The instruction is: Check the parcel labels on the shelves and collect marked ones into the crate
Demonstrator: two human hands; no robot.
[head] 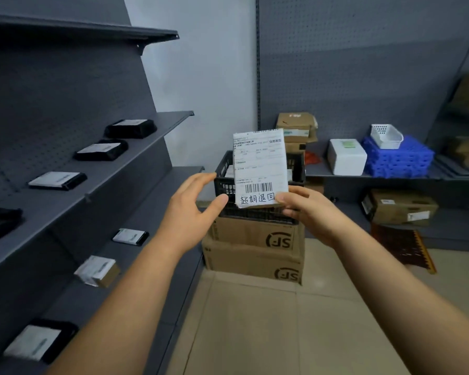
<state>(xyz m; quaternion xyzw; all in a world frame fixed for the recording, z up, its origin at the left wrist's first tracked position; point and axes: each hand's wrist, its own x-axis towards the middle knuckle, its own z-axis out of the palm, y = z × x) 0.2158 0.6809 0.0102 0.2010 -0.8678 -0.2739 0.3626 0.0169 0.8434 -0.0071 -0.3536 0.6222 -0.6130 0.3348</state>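
right hand (307, 212) pinching lower right corner of parcel (260, 169), thumb on front, fingers curled behind. parcel upright, held in front of black crate (257, 190), white label facing camera: barcode, handwritten "超期退回" below it, printed "业务类型" at top right. left hand (198, 209) just left of parcel, fingers relaxed and spread, holding nothing. crate resting on stacked cardboard boxes (252, 247) marked "sf". more labelled parcels (57, 180) on shelves left of crate.
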